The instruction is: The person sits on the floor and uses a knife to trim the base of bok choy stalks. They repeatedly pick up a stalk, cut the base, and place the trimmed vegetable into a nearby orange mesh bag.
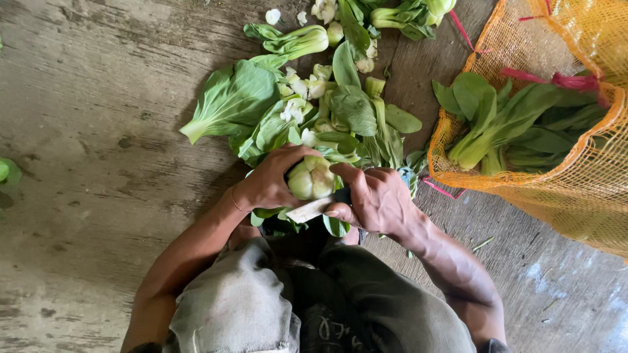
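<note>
My left hand [271,180] grips a head of bok choy [311,179] with its pale cut base turned up toward me. My right hand [376,199] holds a knife [309,210] whose flat blade lies just under the base of that bok choy. The thumb of my right hand rests against the vegetable's right side. Its green leaves hang down between my knees and are mostly hidden by my hands.
A pile of trimmed leaves and cut stem pieces [307,108] lies on the concrete floor [98,131] ahead. An orange mesh sack [569,189] at the right holds more bok choy [510,127]. More heads [392,16] lie at the top edge.
</note>
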`<state>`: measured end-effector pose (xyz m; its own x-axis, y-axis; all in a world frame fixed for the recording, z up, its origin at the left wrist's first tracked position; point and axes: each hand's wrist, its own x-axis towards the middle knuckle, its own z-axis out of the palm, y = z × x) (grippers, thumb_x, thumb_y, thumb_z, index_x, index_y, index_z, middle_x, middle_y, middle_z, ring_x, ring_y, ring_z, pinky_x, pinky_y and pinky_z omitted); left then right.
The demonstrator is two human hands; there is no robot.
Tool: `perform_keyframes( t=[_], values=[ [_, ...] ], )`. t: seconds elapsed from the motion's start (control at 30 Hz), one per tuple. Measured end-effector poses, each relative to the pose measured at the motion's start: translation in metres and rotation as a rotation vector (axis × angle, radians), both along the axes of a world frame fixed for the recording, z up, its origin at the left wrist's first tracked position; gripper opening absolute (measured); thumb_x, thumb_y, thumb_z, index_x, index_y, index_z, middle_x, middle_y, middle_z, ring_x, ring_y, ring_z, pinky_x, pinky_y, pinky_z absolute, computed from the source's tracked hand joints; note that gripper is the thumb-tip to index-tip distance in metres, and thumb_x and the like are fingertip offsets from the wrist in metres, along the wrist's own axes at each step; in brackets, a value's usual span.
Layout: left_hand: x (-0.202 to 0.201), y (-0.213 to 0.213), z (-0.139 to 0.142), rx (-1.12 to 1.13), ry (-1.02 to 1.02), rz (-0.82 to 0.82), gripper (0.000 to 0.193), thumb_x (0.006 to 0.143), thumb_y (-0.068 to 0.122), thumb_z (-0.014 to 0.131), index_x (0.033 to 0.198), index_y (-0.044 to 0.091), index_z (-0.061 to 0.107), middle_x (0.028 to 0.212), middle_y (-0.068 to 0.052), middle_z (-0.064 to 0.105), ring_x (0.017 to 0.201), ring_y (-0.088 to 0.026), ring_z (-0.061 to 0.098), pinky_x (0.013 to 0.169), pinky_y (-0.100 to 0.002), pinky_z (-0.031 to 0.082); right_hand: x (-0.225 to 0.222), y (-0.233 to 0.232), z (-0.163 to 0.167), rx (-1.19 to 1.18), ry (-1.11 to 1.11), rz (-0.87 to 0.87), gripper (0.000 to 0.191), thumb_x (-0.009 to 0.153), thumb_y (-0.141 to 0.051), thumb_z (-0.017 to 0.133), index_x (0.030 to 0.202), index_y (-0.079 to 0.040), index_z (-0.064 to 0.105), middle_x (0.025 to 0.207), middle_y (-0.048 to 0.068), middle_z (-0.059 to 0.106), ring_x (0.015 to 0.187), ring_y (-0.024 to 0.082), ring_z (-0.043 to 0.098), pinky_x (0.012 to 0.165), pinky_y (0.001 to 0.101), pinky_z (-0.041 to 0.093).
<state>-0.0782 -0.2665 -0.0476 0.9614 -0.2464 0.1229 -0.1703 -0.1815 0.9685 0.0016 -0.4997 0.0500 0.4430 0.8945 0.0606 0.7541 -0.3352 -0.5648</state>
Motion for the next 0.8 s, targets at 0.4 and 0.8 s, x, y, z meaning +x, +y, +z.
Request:
perform_keyframes(
  t=[0.4, 0.8],
  values=[
    [-0.004, 0.001, 0.009, 0.03, -0.052, -0.036, 0.073, 0.065, 0.045, 0.097, 0.118, 0.008, 0.064, 0.109, -0.009, 0.071, 0.103, -0.028, 0.069, 0.095, -0.041, 0.052, 0.001, -0.002, 0.0, -0.013, -0.014, -0.026, 0.067, 0.102, -0.058, 0.051, 0.13, 0.003, 0.05, 0.075, 0.013, 0.065, 0.062, 0.033, 0.066, 0.055, 0.043, 0.05],
    [-0.018, -0.013, -0.006, -0.019, -0.195, -0.136, 0.081, 0.067, 0.054, 0.096, 0.127, 0.011, 0.063, 0.111, -0.006, 0.075, 0.1, -0.022, 0.072, 0.104, -0.045, 0.052, 0.029, -0.024, -0.018, -0.071, -0.02, -0.138, 0.064, 0.109, -0.05, 0.037, 0.13, 0.009, 0.046, 0.077, 0.013, 0.068, 0.06, 0.033, 0.066, 0.052, 0.0411, 0.049]
  ],
)
